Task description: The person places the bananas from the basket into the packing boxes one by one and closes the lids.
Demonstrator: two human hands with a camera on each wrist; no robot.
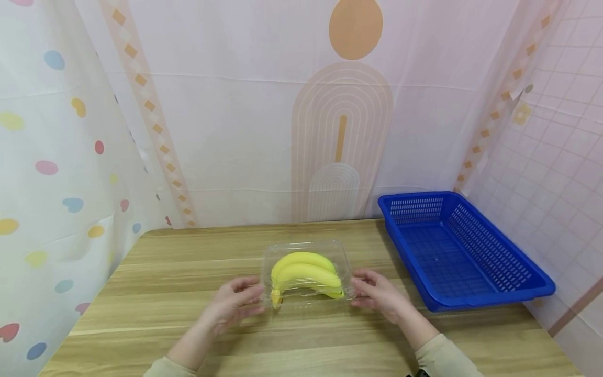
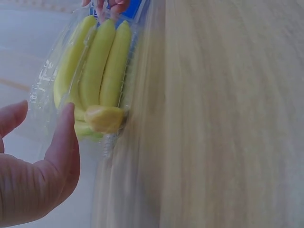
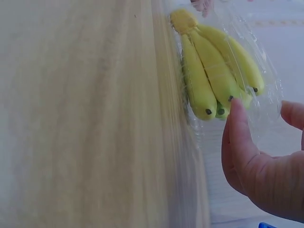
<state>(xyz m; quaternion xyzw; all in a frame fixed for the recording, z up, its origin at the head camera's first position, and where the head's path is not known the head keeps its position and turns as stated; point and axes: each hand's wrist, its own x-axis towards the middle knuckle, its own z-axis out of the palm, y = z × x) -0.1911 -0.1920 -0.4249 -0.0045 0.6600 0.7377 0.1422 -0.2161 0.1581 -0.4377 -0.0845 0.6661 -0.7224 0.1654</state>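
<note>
A bunch of yellow bananas (image 1: 308,273) lies inside a clear plastic box (image 1: 346,262) on the wooden table. In the left wrist view the bananas (image 2: 97,66) show their joined stem end, and in the right wrist view the bananas (image 3: 206,71) show dark tips. My left hand (image 1: 235,302) is at the box's left side, its fingers loosely extended. On the opposite side my right hand (image 1: 380,297) has its fingers at the box's right edge, thumb and fingers spread apart. Whether either hand actually touches the plastic is hard to tell.
A blue perforated plastic basket (image 1: 476,256) stands on the right of the table (image 1: 198,256), near the wall. Patterned curtains (image 1: 235,131) hang behind the table and along its left side.
</note>
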